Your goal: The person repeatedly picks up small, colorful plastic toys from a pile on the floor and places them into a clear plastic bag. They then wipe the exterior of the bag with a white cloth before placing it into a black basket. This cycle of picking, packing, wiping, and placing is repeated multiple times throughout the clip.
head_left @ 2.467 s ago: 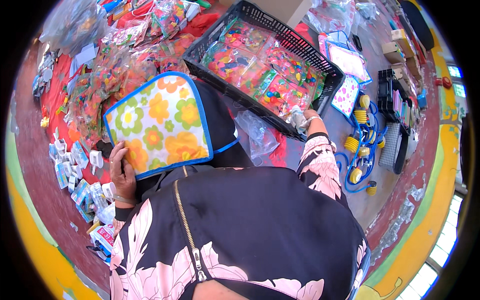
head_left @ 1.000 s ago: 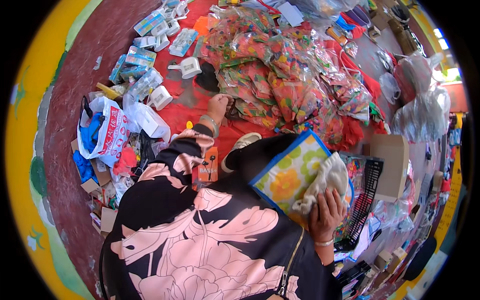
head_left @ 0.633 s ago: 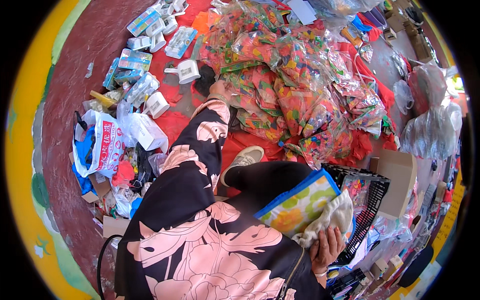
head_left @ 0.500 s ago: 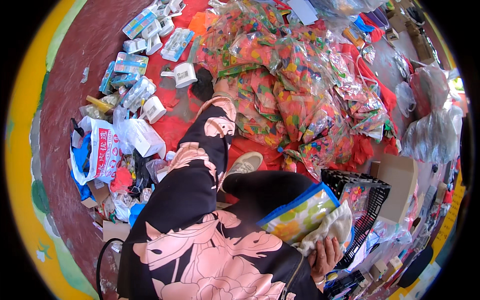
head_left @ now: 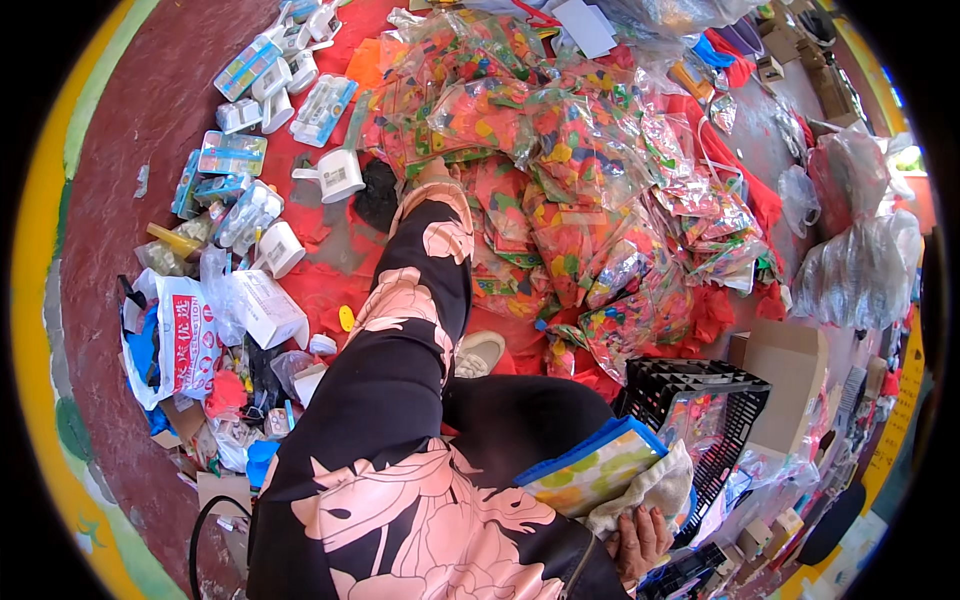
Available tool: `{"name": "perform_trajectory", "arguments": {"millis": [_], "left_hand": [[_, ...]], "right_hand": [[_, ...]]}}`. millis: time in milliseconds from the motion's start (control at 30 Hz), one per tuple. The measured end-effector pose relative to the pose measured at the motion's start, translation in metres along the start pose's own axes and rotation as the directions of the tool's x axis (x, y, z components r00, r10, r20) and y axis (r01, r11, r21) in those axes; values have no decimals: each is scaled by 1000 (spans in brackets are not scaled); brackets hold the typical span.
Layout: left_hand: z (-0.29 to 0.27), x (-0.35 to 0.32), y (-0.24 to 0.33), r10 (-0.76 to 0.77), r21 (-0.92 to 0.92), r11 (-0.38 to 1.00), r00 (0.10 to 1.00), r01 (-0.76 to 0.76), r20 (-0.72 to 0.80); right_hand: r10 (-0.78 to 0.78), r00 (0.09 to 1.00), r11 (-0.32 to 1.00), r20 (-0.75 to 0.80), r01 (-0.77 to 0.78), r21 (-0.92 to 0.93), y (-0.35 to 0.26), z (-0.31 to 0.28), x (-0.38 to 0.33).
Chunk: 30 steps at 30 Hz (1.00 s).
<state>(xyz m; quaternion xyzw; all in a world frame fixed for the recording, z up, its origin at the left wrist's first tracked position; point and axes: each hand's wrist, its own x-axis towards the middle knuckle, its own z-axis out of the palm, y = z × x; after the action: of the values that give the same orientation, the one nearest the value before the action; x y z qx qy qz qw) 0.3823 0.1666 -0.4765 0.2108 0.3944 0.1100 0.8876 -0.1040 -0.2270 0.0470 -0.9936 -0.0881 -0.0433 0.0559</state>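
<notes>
My right hand (head_left: pixel 637 542) rests at my right side, with its fingers bent over the lower edge of a crumpled beige cloth (head_left: pixel 648 488). Against this cloth lies a flat floral piece with a blue border (head_left: pixel 590 468), coloured yellow, green and white, on my right thigh. The palm and thumb are hidden. My left hand does not show. Just beyond the cloth stands a black slatted plastic crate (head_left: pixel 722 392) with clear-wrapped things inside.
Red, patterned clear-wrapped packets (head_left: pixel 590 190) heap up ahead. White long-handled scoops (head_left: pixel 340 176) and blue-and-clear packs lie to the left. Nearer stands a red-and-white shopping bag (head_left: pixel 190 335) amid clutter. An open cardboard box (head_left: pixel 785 375) is beside the crate.
The view has shifted slightly, so the floor things sit further left. A small yellow oval now shows beside my left leg. My right hand stays at the cloth.
</notes>
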Motion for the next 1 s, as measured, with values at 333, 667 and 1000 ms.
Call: {"name": "perform_trajectory", "arguments": {"millis": [333,667,1000], "left_hand": [[-2,12,15,-33,232,970,990,65,-140],[-112,-54,51,414,705,466,836,-535,361],[-144,-248,153,57,174,984,989,-33,-134]], "right_hand": [[21,1000,1000,14,-21,-3,2,2,3],[-141,990,990,14,141,21,13,-4,20],[-64,995,976,-76,78,203,-22,-8,18]]}}
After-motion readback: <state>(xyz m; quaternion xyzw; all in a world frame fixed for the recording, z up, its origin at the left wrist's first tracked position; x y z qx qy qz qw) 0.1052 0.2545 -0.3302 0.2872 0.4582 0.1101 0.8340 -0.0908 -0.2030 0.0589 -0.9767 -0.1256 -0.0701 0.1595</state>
